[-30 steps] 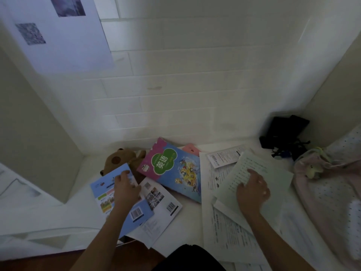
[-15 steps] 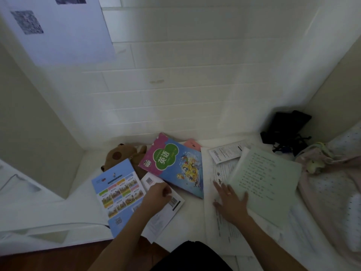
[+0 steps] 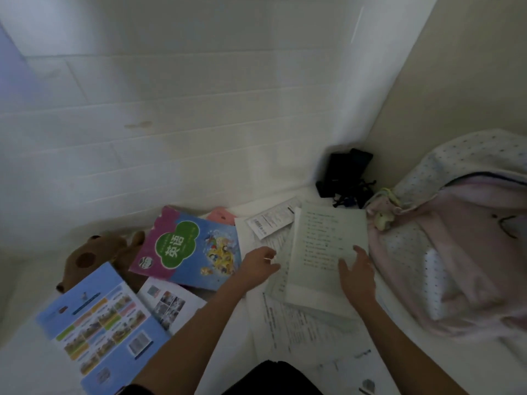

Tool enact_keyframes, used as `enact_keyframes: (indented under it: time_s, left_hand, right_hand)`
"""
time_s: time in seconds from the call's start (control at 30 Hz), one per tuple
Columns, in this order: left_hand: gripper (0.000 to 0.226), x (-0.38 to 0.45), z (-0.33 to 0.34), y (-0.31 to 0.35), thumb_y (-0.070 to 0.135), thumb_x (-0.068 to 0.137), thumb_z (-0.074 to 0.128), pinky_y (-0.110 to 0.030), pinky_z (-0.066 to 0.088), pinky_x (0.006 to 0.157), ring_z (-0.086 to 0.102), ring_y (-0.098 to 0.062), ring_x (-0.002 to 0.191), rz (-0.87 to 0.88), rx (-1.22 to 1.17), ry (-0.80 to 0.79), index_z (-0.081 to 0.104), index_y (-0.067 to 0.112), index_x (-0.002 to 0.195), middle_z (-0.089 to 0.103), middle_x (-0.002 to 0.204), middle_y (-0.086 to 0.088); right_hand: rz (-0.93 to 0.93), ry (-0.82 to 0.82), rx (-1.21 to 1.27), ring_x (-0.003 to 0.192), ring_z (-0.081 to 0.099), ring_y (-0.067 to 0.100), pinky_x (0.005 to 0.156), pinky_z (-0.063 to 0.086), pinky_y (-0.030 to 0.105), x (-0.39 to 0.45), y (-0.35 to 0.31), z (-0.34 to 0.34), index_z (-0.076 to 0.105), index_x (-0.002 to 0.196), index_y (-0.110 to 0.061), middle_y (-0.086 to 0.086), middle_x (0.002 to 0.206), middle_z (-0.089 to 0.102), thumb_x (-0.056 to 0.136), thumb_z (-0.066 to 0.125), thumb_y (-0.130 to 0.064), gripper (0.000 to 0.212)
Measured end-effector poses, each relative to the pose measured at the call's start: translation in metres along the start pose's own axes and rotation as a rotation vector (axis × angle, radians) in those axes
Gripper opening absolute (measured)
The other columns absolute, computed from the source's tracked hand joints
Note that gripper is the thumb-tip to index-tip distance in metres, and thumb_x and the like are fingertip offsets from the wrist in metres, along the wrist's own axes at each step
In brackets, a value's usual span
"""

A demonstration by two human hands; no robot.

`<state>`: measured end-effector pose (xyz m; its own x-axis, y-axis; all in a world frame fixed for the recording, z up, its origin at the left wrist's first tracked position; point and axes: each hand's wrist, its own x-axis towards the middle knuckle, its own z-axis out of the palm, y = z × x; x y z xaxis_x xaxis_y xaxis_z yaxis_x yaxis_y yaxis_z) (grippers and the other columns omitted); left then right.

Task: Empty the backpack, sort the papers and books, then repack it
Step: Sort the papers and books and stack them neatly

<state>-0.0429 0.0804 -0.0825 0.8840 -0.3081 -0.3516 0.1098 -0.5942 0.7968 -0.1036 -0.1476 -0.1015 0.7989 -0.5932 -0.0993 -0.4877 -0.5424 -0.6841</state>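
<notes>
I judge us mid-sort: books [image 3: 186, 246] lie left of my hands, both hands [image 3: 258, 263] spread wide on the papers [image 3: 325, 246], the backpack [image 3: 456, 252] to their right not yet repacked

white tiled wall [image 3: 176, 115], beige side wall [image 3: 462, 81], dim light
</notes>
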Motion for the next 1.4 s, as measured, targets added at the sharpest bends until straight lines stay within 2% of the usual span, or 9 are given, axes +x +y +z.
enact_keyframes:
  time_s: [0.17, 0.33, 0.43, 0.63, 0.87, 1.03, 1.13, 1.23, 1.4]
  left_hand:
    - [0.062, 0.038, 0.022, 0.01, 0.027, 0.086, 0.065, -0.026, 0.036, 0.098, 0.046, -0.024, 0.125, -0.181, -0.142, -0.034, 0.039, 0.005, 0.138, 0.045, 0.14, -0.01]
    - [0.054, 0.065, 0.033, 0.006, 0.033, 0.083, 0.069, -0.028, 0.045, 0.085, 0.057, -0.022, 0.107, -0.329, -0.338, -0.032, 0.052, 0.006, 0.127, 0.057, 0.125, -0.009]
    - [0.044, 0.073, 0.034, 0.007, 0.031, 0.081, 0.071, -0.03, 0.054, 0.074, 0.066, -0.019, 0.088, -0.386, -0.548, -0.175, 0.062, 0.007, 0.116, 0.069, 0.104, -0.007]
    - [0.028, 0.075, 0.023, 0.007, 0.025, 0.081, 0.072, -0.042, 0.056, 0.077, 0.068, -0.026, 0.089, -0.548, -0.637, -0.456, 0.064, 0.012, 0.105, 0.071, 0.099, -0.01]
    - [0.036, 0.059, -0.001, 0.027, 0.011, 0.087, 0.064, -0.037, 0.05, 0.085, 0.062, -0.025, 0.099, -0.278, -0.499, -0.412, 0.057, 0.01, 0.122, 0.063, 0.114, -0.008]
    - [0.03, 0.04, -0.03, 0.039, 0.013, 0.082, 0.069, -0.036, 0.055, 0.085, 0.067, -0.02, 0.097, -0.09, -0.522, -0.306, 0.063, 0.014, 0.111, 0.067, 0.113, -0.005]
    - [0.026, 0.027, -0.047, 0.048, 0.008, 0.08, 0.071, -0.039, 0.055, 0.087, 0.068, -0.021, 0.097, -0.007, -0.567, -0.263, 0.067, 0.016, 0.104, 0.071, 0.105, -0.002]
    - [0.034, 0.018, -0.062, 0.056, -0.004, 0.074, 0.072, -0.034, 0.056, 0.084, 0.068, -0.013, 0.09, 0.094, -0.556, -0.164, 0.065, 0.015, 0.101, 0.072, 0.095, 0.004]
    - [0.046, 0.002, -0.076, 0.047, -0.002, 0.066, 0.08, -0.02, 0.056, 0.075, 0.062, -0.004, 0.088, 0.183, -0.371, -0.055, 0.061, 0.024, 0.099, 0.066, 0.098, 0.005]
  right_hand:
    - [0.2, -0.136, 0.184, 0.127, 0.046, 0.032, 0.107, 0.038, 0.045, 0.037, 0.036, -0.019, 0.035, 0.142, -0.008, 0.015, 0.141, 0.046, 0.089, 0.059, -0.016, 0.059]
    - [0.204, -0.265, 0.138, 0.134, 0.037, 0.029, 0.11, 0.034, 0.046, 0.017, 0.046, 0.004, 0.025, 0.148, -0.013, 0.009, 0.147, 0.037, 0.084, 0.065, -0.013, 0.075]
    - [0.169, -0.236, 0.164, 0.129, 0.042, 0.026, 0.105, 0.039, 0.042, -0.003, 0.039, 0.015, 0.028, 0.146, -0.014, 0.006, 0.142, 0.042, 0.078, 0.069, -0.008, 0.08]
    - [0.363, -0.192, 0.58, 0.106, 0.056, 0.017, 0.082, 0.051, 0.03, -0.013, 0.024, -0.001, 0.036, 0.139, -0.017, 0.0, 0.127, 0.052, 0.082, 0.07, -0.013, 0.066]
    - [0.574, -0.552, 0.762, 0.101, 0.066, 0.025, 0.08, 0.056, 0.036, 0.006, 0.007, -0.015, 0.056, 0.124, -0.01, 0.008, 0.115, 0.068, 0.079, 0.07, -0.041, 0.056]
    - [0.242, -0.392, 0.698, 0.101, 0.064, 0.015, 0.079, 0.055, 0.033, 0.009, -0.024, -0.03, 0.053, 0.119, -0.023, 0.0, 0.119, 0.063, 0.067, 0.081, -0.04, 0.062]
    - [0.065, -0.483, 0.706, 0.105, 0.065, 0.016, 0.089, 0.053, 0.037, 0.007, -0.057, -0.053, 0.063, 0.11, -0.03, 0.0, 0.118, 0.067, 0.051, 0.085, -0.055, 0.068]
    - [-0.016, -0.496, 0.804, 0.109, 0.064, 0.024, 0.095, 0.049, 0.05, 0.002, -0.087, -0.067, 0.07, 0.094, -0.034, 0.0, 0.112, 0.07, 0.073, 0.08, -0.018, 0.029]
    - [-0.116, -0.517, 0.786, 0.093, 0.065, 0.018, 0.092, 0.049, 0.045, -0.019, -0.104, -0.074, 0.062, 0.088, -0.022, -0.003, 0.091, 0.071, 0.08, 0.064, 0.009, 0.032]
